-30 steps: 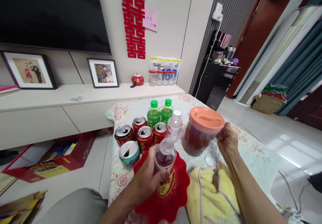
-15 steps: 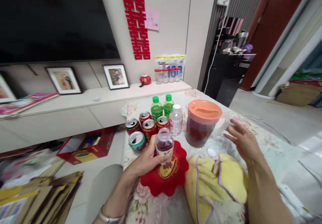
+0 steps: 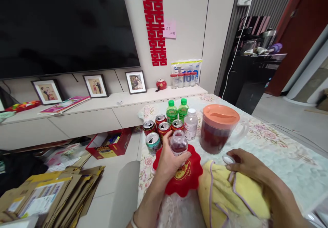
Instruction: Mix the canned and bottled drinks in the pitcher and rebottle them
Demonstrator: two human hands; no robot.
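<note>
Cans [image 3: 164, 128] of shiny metal with printed red sides cluster mid-frame, one teal-rimmed can [image 3: 153, 142] nearest the camera. Just right of them, the left hand [image 3: 172, 159] is wrapped round a clear, uncapped bottle [image 3: 178, 142] of dark liquid, upright over a scalloped, smooth red tray [image 3: 196, 163]; whether its base touches the tray is hidden. Behind stand two green-capped bottles [image 3: 182, 111] and a white-capped bottle [image 3: 191, 125]. Right of centre, the rounded, see-through pitcher [image 3: 215, 136] with its moulded orange lid [image 3: 220, 116] stands on the flower-patterned table [image 3: 289, 170], soft yellow cloth [image 3: 215, 194] bunched below it. A second ago the right hand was at the pitcher's handle; now it has let go, so the work seems to have shifted from pitcher to cap: the right hand [image 3: 247, 163], partly open, bends thumb and fingers about a flat white cap [image 3: 228, 159], though I cannot tell if it grips.
</note>
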